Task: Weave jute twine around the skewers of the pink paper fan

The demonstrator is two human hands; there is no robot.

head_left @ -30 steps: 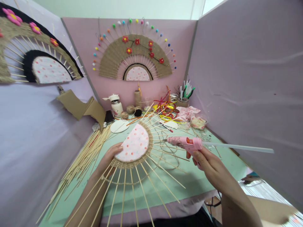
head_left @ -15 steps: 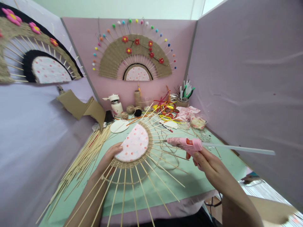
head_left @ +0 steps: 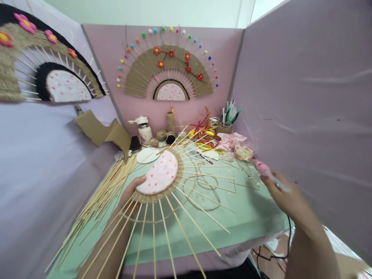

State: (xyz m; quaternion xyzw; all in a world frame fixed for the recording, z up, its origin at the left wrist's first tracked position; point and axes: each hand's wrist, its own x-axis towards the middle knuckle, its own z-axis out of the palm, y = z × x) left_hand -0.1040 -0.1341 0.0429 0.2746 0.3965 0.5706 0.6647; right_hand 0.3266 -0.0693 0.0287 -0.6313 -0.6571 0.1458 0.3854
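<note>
My left hand [head_left: 134,190] is closed on the straight edge of a half-round woven fan [head_left: 161,173], thumb on top of its pink dotted cloth and fingers underneath. Twine is woven in a band around the cloth, and thin sticks [head_left: 162,221] spread out from it. A loose strand of twine [head_left: 200,186] trails from the fan over the table. At the right side my right hand [head_left: 280,192] is wrapped round a pink glue gun [head_left: 263,169], somewhat blurred, its nozzle pointing to the back near the cloth scraps. A dark cord hangs below that hand.
Bamboo sticks [head_left: 101,193] lie in a heap on the left. Along the back stand a white bottle [head_left: 144,131], twine balls [head_left: 161,135], coloured pipe cleaners [head_left: 205,133] and a tool pot [head_left: 226,127]. Finished fans [head_left: 171,73] hang on the partitions. Pink cloth [head_left: 232,140] lies back right.
My right hand has carried the glue gun away from the fan's sticks, out to the right. My left hand and the fan have shifted slightly left, and the view has moved a little.
</note>
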